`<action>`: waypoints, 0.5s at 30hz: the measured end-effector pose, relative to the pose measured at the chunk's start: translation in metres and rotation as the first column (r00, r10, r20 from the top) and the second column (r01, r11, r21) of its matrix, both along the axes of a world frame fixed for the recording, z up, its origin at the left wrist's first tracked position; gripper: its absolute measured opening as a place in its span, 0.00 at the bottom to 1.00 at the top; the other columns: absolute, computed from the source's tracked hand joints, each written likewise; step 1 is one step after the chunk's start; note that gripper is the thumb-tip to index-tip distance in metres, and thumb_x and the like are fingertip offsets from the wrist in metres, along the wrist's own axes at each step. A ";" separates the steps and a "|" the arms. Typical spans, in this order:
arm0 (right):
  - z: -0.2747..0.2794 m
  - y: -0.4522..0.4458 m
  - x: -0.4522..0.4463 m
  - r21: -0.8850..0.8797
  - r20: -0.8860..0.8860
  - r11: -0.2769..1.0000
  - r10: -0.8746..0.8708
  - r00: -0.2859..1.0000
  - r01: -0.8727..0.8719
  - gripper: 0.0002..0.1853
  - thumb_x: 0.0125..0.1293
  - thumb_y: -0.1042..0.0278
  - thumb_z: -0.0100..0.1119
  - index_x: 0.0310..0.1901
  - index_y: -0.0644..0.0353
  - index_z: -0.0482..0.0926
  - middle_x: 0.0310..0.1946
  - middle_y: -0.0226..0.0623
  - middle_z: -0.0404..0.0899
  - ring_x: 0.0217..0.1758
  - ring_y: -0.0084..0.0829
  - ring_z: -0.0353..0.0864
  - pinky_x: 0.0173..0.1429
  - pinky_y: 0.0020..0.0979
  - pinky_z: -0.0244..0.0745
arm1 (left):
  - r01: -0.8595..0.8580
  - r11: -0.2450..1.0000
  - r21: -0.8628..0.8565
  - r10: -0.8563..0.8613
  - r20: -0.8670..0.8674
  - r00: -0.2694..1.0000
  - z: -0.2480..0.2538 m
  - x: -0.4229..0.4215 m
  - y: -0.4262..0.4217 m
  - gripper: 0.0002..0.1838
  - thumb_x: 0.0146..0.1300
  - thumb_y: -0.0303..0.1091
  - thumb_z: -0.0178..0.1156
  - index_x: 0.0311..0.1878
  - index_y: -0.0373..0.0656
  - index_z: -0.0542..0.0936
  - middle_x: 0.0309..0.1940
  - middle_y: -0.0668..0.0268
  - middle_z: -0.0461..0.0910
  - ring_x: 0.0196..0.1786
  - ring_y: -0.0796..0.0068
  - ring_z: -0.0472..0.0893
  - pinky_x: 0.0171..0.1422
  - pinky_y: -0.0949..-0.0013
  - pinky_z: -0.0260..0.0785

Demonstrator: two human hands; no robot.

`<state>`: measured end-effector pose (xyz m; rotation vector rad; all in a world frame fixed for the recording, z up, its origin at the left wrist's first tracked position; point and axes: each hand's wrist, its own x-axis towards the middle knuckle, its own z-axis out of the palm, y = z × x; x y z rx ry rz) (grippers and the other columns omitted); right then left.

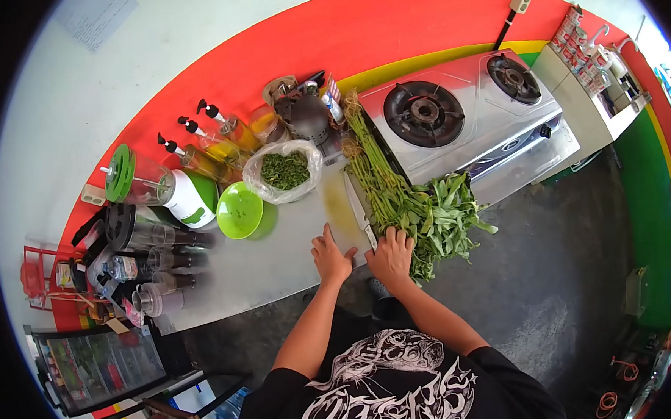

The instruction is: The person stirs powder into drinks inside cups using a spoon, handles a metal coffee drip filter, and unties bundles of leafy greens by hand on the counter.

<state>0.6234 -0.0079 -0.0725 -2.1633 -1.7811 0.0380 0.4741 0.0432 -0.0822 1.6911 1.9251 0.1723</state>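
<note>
My left hand rests at the front edge of the yellowish cutting board, fingers spread and holding nothing. My right hand has its fingers curled at the near edge of a leafy green bundle; what lies under them is hidden. Beside the right thumb is the pale handle of a kitchen knife, its blade pointing away along the board. The bundle's stems and roots stretch toward the wall. A clear plastic bag of chopped greens stands left of the board.
A bright green bowl sits on the metal table, near a white-green blender. Pump bottles line the wall. Right of the greens stands a two-burner gas stove. Dark blender cups crowd the left end.
</note>
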 end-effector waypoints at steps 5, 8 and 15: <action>0.018 -0.002 0.004 -0.042 -0.135 0.999 0.004 0.991 -0.010 0.17 0.59 0.57 0.66 0.32 0.67 0.89 0.47 0.44 0.75 0.55 0.47 0.72 0.62 0.51 0.62 | 0.110 0.994 0.002 -0.109 -0.125 0.986 0.002 -0.003 0.003 0.58 0.60 0.45 0.80 0.88 0.62 0.53 0.79 0.51 0.53 0.78 0.41 0.58 0.77 0.39 0.56; 0.022 -0.006 0.009 -0.062 -0.140 0.998 0.005 0.990 -0.013 0.18 0.61 0.56 0.65 0.32 0.68 0.89 0.46 0.45 0.76 0.57 0.47 0.74 0.62 0.51 0.62 | 0.134 0.991 0.011 -0.130 -0.153 0.980 0.005 -0.005 0.000 0.58 0.61 0.45 0.79 0.88 0.61 0.52 0.83 0.51 0.48 0.82 0.40 0.53 0.79 0.36 0.51; 0.027 -0.008 0.027 -0.109 -0.144 0.993 -0.048 0.988 0.033 0.18 0.63 0.56 0.65 0.30 0.67 0.89 0.41 0.46 0.78 0.51 0.48 0.78 0.59 0.51 0.63 | 0.041 0.999 -0.005 -0.041 -0.120 0.992 0.002 -0.029 -0.015 0.57 0.62 0.47 0.78 0.88 0.59 0.53 0.86 0.49 0.44 0.85 0.36 0.48 0.79 0.27 0.47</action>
